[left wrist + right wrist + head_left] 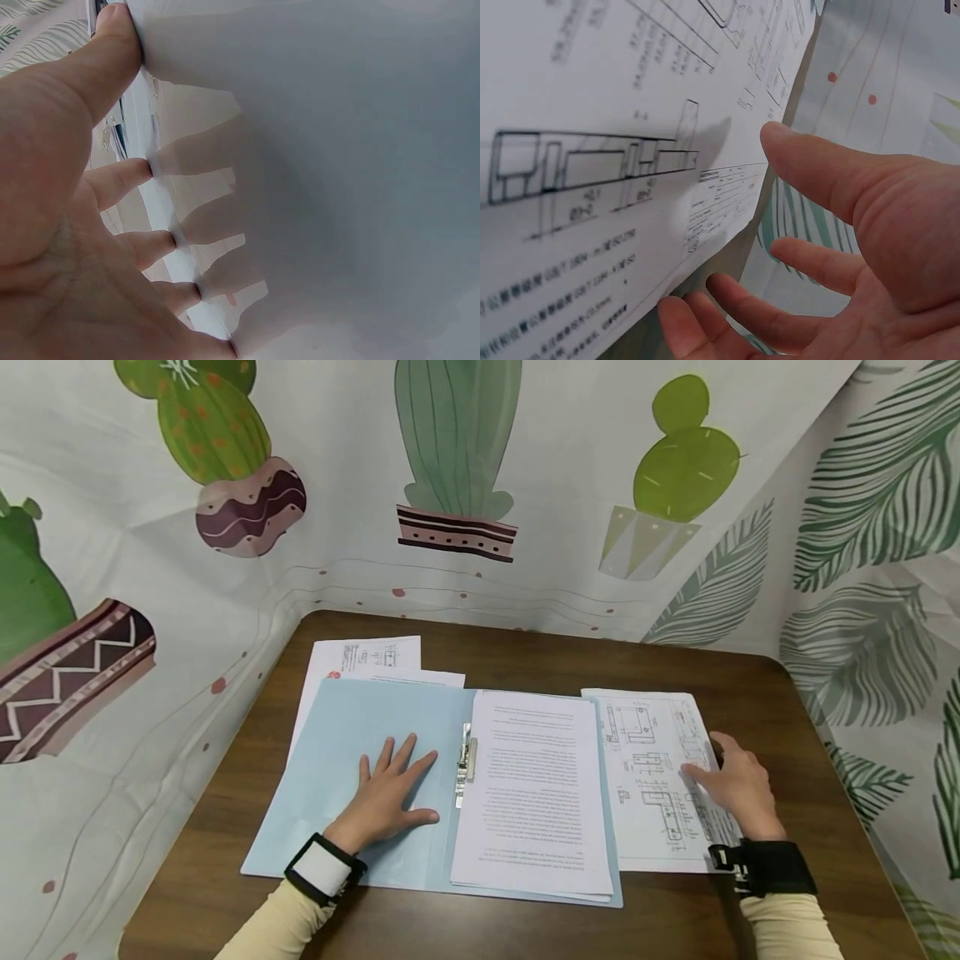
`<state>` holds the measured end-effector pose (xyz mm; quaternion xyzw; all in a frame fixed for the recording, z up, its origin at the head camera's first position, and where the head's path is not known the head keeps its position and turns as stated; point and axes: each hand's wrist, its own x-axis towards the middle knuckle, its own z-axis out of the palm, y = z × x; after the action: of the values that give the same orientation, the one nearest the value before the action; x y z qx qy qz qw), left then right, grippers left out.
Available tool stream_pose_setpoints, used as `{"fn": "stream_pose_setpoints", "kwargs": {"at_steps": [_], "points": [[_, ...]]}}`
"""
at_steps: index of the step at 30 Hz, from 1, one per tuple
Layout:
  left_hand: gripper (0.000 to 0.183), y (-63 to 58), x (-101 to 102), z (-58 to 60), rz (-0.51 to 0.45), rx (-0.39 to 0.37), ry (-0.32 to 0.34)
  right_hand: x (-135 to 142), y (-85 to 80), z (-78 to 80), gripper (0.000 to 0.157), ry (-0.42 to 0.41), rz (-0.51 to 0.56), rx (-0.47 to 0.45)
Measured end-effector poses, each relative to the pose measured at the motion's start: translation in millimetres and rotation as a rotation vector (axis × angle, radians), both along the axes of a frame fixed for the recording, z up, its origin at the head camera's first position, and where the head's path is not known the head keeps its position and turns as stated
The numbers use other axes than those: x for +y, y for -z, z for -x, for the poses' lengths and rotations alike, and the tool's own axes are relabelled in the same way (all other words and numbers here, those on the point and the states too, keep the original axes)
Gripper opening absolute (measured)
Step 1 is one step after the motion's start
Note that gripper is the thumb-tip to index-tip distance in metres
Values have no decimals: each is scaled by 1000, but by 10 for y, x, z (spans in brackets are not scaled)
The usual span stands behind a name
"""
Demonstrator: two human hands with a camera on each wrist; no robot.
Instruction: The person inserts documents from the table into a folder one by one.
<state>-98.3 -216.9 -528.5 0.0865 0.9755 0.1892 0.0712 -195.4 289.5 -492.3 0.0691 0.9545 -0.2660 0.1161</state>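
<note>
My left hand (386,797) lies spread on the bare left half of the blue folder (367,714) — fingers wide, pointing between 12 and 2 o'clock, thumb out towards 3. It grips nothing; in the left wrist view the fingertips meet the pale, shiny surface and cast reflections there.

The folder lies unfolded on the brown table (525,656) in front of me. A metal clip (468,764) sits near its middle, and a stack of printed pages (532,793) fills the half at the clip's 3 o'clock.

At the folder's 3 o'clock is a drawing sheet (652,777), its near edge tucked under the folder's border. My right hand (742,789) is at that sheet's far edge, also its 3 o'clock. Thumb and fingers stand apart, loosely bent, the thumb aimed at 10 o'clock over the paper — I cannot tell whether it presses or just hovers.

Loose papers (397,647) stick out from under the folder at its 11 o'clock. Black straps (776,868) circle both my wrists, above cream sleeves (273,922). A cloth backdrop (555,485) hangs beyond the table, cacti at 12 o'clock, leaves at 2.
</note>
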Motion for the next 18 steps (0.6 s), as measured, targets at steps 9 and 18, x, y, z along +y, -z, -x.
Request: {"fn": "stream_pose_setpoints", "kwargs": {"at_steps": [9, 18], "points": [[95, 23, -1, 14, -4, -1, 2, -33, 22, -7, 86, 14, -16, -16], [95, 28, -2, 22, 8, 9, 8, -46, 92, -4, 86, 14, -50, 6]]}}
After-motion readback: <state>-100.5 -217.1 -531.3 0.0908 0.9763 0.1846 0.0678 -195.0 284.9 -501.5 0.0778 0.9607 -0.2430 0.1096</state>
